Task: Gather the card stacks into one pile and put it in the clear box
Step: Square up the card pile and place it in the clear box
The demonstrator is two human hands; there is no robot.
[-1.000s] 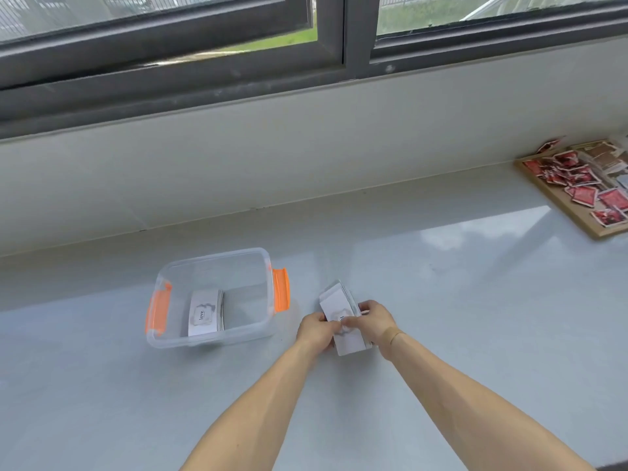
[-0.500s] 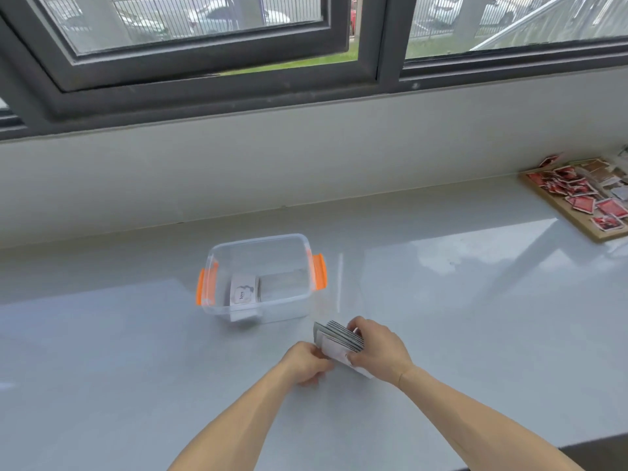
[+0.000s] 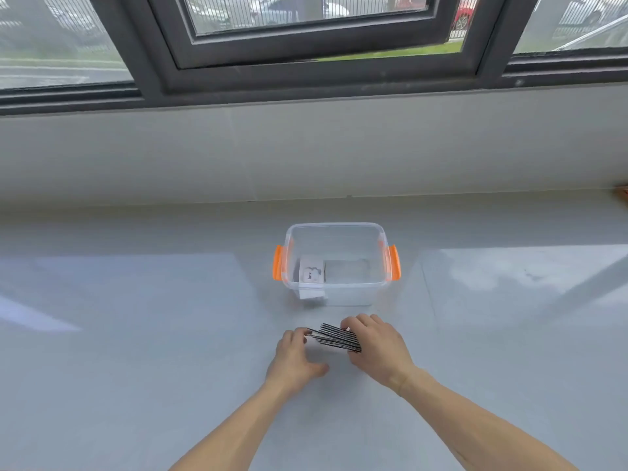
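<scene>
A pile of cards (image 3: 334, 338) stands on edge on the grey counter, its dark edges fanned toward me. My right hand (image 3: 375, 346) grips the pile from the right side and top. My left hand (image 3: 294, 355) touches the pile's left end with its fingertips. Just beyond the hands sits the clear box (image 3: 336, 294) with orange latches. Inside it, at the left, lies a white card stack (image 3: 311, 271) with a small printed picture on top.
The grey counter (image 3: 136, 334) runs up to a low wall (image 3: 306, 154) below a dark-framed window. A sliver of an orange-brown board (image 3: 622, 192) shows at the far right edge.
The view has swung so the box sits centred and the board of red cards has nearly left the frame. The card pile has been tipped from flat onto its edge between both hands.
</scene>
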